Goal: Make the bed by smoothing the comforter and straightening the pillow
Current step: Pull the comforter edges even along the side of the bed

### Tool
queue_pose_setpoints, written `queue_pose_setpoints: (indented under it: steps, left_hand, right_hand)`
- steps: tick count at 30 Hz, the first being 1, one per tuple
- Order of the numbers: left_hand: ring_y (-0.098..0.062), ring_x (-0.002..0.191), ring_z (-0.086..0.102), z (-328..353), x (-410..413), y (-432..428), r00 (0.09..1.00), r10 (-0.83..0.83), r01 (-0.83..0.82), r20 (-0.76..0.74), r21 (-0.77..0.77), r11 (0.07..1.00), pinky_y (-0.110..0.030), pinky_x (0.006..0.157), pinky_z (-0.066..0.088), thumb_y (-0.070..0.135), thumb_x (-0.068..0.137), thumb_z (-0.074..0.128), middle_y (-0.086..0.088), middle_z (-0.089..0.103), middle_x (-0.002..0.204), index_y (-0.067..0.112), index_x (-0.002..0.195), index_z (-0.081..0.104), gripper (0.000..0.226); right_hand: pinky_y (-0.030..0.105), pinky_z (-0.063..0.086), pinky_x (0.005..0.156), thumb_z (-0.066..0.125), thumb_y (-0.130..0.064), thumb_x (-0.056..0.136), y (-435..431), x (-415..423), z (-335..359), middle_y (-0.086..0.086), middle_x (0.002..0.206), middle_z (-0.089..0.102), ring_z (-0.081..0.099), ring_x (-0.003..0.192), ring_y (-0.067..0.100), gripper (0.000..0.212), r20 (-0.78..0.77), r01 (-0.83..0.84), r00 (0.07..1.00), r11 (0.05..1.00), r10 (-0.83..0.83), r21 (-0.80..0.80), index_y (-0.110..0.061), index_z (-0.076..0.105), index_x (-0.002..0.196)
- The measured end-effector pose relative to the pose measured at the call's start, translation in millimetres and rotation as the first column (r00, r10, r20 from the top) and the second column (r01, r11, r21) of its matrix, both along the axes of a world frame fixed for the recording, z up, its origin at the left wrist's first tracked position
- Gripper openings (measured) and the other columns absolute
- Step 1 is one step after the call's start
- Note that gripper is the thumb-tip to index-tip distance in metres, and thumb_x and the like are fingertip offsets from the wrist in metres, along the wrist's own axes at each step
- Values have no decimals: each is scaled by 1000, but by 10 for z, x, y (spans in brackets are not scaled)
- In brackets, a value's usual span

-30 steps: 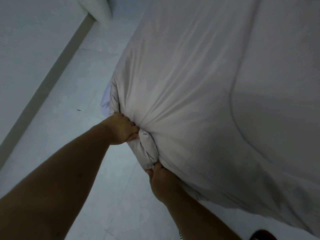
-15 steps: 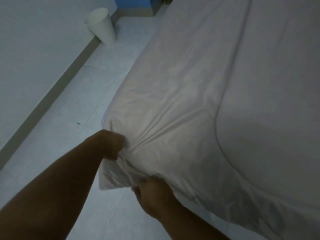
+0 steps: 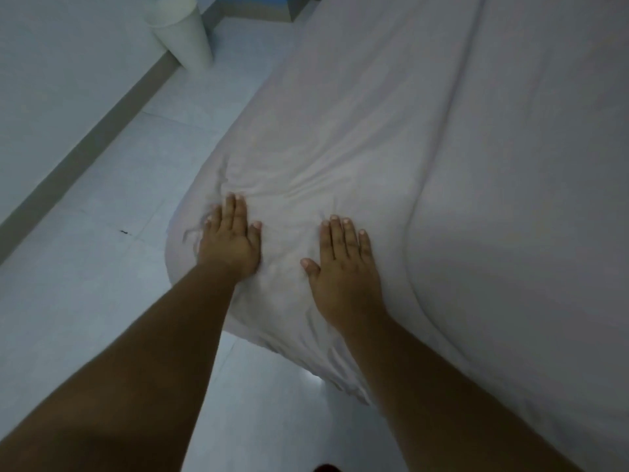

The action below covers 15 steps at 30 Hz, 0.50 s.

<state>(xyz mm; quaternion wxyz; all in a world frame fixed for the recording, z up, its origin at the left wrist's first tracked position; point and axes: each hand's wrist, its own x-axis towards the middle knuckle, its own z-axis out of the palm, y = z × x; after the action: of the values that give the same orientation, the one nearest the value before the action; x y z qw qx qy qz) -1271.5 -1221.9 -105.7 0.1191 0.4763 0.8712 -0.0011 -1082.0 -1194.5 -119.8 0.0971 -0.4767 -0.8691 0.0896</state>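
A pale comforter [image 3: 391, 137] covers the bed and fills the right and middle of the head view. Its near corner hangs over the bed's edge toward the floor, with wrinkles fanning out across it. My left hand [image 3: 231, 241] lies flat on that corner, fingers straight and pointing away from me. My right hand [image 3: 343, 267] presses flat on the comforter a little to the right, fingers straight and slightly spread. A long seam or ridge curves down the comforter right of my right hand. No pillow is in view.
A white tapered bin [image 3: 182, 32] stands on the floor against the wall at the upper left. A blue piece of furniture [image 3: 253, 6] shows at the top edge. Pale tiled floor [image 3: 85, 260] runs between the wall's grey skirting and the bed.
Both hands have let go of the bunched comforter corner and now lie flat on top of it. The corner has dropped and spread out. The view has tilted up toward the bin.
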Motion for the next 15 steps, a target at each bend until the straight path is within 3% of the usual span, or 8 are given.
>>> queue_pose_setpoints:
  steps: [2,6,10,13,15]
  left_hand:
    - [-23,150,-3,-30,82,23,996,-84,84,24,-5,996,-39,121,0,42,102,19,0,-7,163,18,155,-2,61]
    - [-23,150,1,-68,-74,-29,995,97,-94,34,-72,993,-36,122,1,46,101,19,-5,-4,163,13,154,-1,65]
    - [-29,150,2,252,-65,217,990,126,-103,68,-271,957,-38,123,2,43,102,21,-11,-3,162,7,154,3,66]
    - [-33,147,16,802,93,355,980,145,-101,135,-290,952,-45,120,17,42,99,34,-13,12,160,8,150,26,61]
    - [-30,146,19,1307,166,319,994,73,-49,84,-255,966,-46,118,23,48,97,37,-10,16,160,11,148,28,64]
  right_hand:
    - [49,28,112,32,-44,89,-12,5,22,19,139,52,48,131,31,66,-1,1,1000,1000,-1,-11,1,52,134]
    - [49,32,110,32,-45,86,23,57,44,18,139,52,49,130,30,69,59,-53,997,997,56,-50,1,53,133]
    - [49,36,107,26,-45,84,92,101,206,18,135,56,53,127,30,71,138,-106,982,982,127,-155,0,57,128]
    - [46,16,117,3,-48,86,235,113,669,17,151,36,29,143,31,82,139,-148,975,972,175,-183,-1,36,144]
    - [42,4,119,4,-47,96,325,124,1150,12,159,19,12,148,26,71,178,-184,959,962,221,-203,-5,19,151]
